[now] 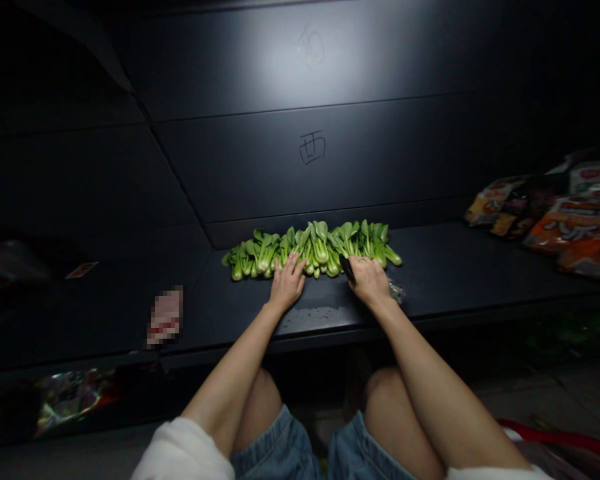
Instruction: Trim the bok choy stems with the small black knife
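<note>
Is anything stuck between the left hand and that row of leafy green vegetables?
Nothing visible is in the way: the bare left hand reaches right over the near edge of the row of leafy green vegetables.

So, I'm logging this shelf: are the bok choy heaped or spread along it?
Spread: the bok choy lie in a long row along the shelf, leaves toward the back panel.

I watch leafy green bok choy (320, 245) lying in a crowded row, pale bases toward me, just ahead of my left hand (287, 285); my right hand (369, 277) grips a dark object (347, 268), partly hidden.
</note>
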`<control>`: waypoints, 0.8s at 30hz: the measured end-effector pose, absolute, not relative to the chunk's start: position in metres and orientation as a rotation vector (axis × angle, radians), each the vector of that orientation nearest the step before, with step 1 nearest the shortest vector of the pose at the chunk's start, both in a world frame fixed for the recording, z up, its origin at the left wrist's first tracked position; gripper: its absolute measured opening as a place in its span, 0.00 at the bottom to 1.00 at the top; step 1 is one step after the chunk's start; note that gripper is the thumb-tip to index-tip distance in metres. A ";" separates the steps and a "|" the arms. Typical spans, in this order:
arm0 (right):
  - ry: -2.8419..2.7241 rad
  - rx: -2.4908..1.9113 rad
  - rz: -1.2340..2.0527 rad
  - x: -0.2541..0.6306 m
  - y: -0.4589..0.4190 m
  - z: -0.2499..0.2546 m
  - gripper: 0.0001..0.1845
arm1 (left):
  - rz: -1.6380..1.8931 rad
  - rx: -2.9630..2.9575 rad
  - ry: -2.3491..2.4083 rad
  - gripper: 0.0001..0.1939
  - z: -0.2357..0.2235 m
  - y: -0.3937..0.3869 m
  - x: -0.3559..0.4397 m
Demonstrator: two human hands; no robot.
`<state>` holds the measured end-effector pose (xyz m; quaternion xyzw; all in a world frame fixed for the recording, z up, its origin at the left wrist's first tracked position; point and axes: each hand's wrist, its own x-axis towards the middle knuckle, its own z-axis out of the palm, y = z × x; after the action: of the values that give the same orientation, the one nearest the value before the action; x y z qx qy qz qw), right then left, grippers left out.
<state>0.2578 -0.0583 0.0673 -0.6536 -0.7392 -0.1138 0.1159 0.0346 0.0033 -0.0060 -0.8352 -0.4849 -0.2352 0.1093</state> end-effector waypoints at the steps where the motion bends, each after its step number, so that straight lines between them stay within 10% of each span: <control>1: -2.158 -1.912 -0.331 0.259 -0.059 0.068 0.16 | -0.693 -2.456 -1.422 0.25 -0.006 0.003 0.035; 24: -2.139 -1.978 -0.433 0.267 -0.056 0.062 0.16 | -0.718 -2.501 -1.366 0.25 0.006 0.001 0.062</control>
<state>0.2666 -0.0562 0.0618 -0.6683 -0.7227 -0.1463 0.0982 0.0617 0.0007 0.0055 -0.8467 -0.4623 -0.2431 0.1012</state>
